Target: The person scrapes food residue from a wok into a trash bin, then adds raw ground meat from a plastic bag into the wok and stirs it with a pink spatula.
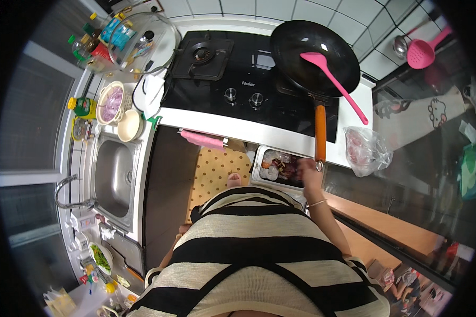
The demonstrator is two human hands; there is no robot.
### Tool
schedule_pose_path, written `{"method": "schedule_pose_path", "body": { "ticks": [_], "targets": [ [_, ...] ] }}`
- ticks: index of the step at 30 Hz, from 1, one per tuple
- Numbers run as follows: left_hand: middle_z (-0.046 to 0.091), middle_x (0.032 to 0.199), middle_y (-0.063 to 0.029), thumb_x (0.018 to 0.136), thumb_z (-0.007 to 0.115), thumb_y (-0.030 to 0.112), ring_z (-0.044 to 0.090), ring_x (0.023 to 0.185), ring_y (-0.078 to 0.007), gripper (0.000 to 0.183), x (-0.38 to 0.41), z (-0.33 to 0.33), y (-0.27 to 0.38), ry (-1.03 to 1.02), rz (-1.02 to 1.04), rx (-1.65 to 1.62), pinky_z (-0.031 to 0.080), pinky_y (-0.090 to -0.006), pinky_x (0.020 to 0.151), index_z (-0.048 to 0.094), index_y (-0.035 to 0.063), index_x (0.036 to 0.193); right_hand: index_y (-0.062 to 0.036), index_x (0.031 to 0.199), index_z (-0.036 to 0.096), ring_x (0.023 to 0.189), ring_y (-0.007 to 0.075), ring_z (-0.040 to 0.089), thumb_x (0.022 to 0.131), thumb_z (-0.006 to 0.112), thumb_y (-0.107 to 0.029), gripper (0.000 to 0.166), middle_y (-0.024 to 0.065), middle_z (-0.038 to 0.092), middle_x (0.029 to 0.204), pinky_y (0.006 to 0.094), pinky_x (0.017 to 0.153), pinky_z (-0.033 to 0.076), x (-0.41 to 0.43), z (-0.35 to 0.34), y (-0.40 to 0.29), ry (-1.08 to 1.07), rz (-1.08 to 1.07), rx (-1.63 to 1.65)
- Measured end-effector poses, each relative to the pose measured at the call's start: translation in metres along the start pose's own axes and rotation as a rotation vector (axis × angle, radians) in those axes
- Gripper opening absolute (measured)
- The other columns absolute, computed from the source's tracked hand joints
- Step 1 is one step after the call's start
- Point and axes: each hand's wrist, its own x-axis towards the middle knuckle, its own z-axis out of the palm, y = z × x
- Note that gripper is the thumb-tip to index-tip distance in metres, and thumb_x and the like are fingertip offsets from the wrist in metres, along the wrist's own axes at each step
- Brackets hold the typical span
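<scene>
My right hand (309,174) is over the right end of an open waste bin (256,171), just below the handle's end; its fingers are blurred, and I cannot tell whether they hold anything. Food scraps (279,164) and crumpled clear plastic lie in the bin. My left hand (185,228) is by my waist, mostly hidden by the striped shirt. A black wok (293,67) with an orange handle (320,132) sits on the right burner, a pink spatula (333,79) resting across it. On the counter's right edge lies a clear plastic bag (367,152) with pinkish contents.
A glass lid (142,43) stands by the left burner (202,55). Sliced red onion fills a colander (111,104) beside a cream bowl (129,126) near the steel sink (113,178). A pink cloth (202,139) hangs at the counter front. Other people (406,285) appear at lower right.
</scene>
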Motion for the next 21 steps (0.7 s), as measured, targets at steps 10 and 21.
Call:
{"method": "schedule_pose_path", "body": {
  "ticks": [10,21],
  "targets": [
    [0.065,0.108,-0.0062,0.096,0.05,0.01,0.063,0.084,-0.0135,0.026,-0.03,0.001,-0.083,0.097,-0.058,-0.171,0.051,-0.0248,0.068,0.057,0.0028,0.119,0.0011,0.117,0.051,0.099,0.0411,0.059,0.076,0.077,-0.029,0.057,0.0228,0.057,0.11,0.0448,0.083,0.051,0.073,0.188,-0.086,0.106,-0.769,-0.81],
    [0.064,0.104,-0.0053,0.095,0.05,0.01,0.061,0.08,-0.0128,0.025,0.003,0.033,-0.082,0.089,-0.061,-0.305,0.05,-0.0242,0.066,0.057,0.0033,0.118,-0.0036,0.091,0.072,0.091,0.0356,0.067,0.082,0.069,-0.024,0.023,0.0211,0.069,0.096,0.0405,0.081,0.054,0.088,0.213,-0.12,-0.027,-0.669,-1.37]
  ]
}}
